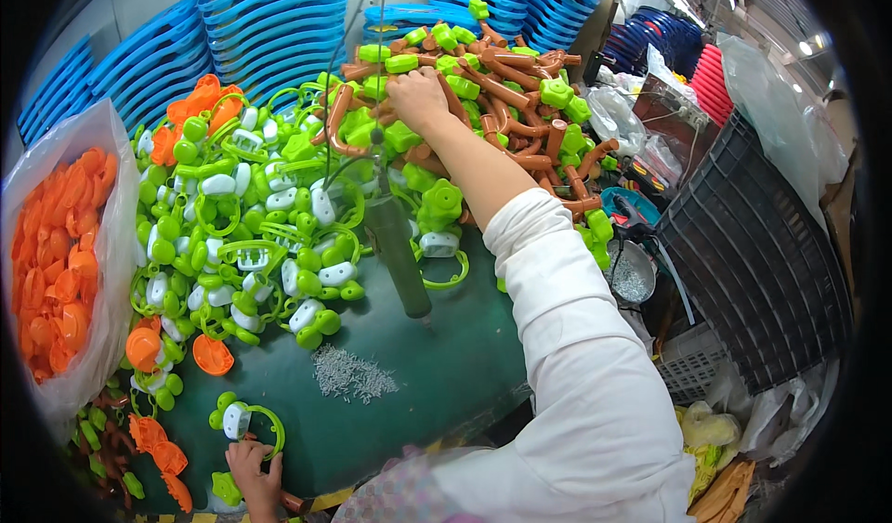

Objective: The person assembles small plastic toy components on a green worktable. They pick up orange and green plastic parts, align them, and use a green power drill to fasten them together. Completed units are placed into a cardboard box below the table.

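At the front edge of the green table, my left hand [253, 472] has its fingers and thumb closed at the lower side of a green and white plastic part with a ring-shaped handle [237, 421]. A green flower-shaped piece [226, 488] lies beside that hand. My right arm stretches across to the far pile, where my right hand [418, 98] is curled down among brown branch-shaped tubes [506, 91] and green flower-shaped pieces [441, 202]. Its fingertips are partly hidden, so what they grip cannot be made out. A hanging electric screwdriver [395, 254] points down over the table between my hands.
Small screws [351, 374] lie loose on the green table [446, 346]. A heap of green and white parts [269, 216] fills the left. Further left stands a bag of orange pieces [65, 263]. Blue stacked plastic parts [274, 21] line the back; a black crate [753, 254] leans right.
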`<state>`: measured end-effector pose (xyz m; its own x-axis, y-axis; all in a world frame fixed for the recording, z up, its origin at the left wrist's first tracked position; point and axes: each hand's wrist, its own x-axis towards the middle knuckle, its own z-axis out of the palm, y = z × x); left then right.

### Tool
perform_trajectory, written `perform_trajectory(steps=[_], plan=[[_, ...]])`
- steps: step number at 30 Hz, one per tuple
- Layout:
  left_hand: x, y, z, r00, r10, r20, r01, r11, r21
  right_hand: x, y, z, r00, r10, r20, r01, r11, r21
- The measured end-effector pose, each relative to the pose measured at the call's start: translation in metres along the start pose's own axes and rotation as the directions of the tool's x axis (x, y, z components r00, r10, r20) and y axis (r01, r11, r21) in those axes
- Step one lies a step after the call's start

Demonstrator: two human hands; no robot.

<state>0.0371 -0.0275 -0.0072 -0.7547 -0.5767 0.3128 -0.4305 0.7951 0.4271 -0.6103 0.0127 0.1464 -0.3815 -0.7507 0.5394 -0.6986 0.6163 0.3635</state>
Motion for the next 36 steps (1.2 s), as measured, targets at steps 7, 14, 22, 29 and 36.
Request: perform_trajectory(steps=[7,14,22,29,36], plan=[[0.004,-0.005,-0.002,0.991,-0.015,0.132,0.004,0.996,0.086,-0.033,0.049,-0.092,0.457,0.506,-0.732,0.045,0.808,0.587],[0.002,0.004,-0.007,0.996,0.085,-0.019,-0.080,0.976,0.201,-0.160,0.025,-0.235,0.128,0.689,-0.714,0.492,0.581,0.648],[0.024,0.110,-0.045,0.808,0.341,-0.481,-0.345,0.935,0.085,-0.224,-0.206,-0.254,0.623,0.194,-0.758,0.780,-0.076,0.622],[-0.013,0.107,-0.045,0.987,0.025,-0.157,-0.060,0.973,-0.224,-0.251,-0.290,-0.274,0.896,-0.248,-0.369,0.088,-0.715,0.694],[-0.009,0.117,-0.039,0.989,0.037,-0.146,-0.092,0.913,-0.397,-0.257,-0.271,-0.269,0.887,-0.420,-0.190,-0.173,-0.685,0.708]])
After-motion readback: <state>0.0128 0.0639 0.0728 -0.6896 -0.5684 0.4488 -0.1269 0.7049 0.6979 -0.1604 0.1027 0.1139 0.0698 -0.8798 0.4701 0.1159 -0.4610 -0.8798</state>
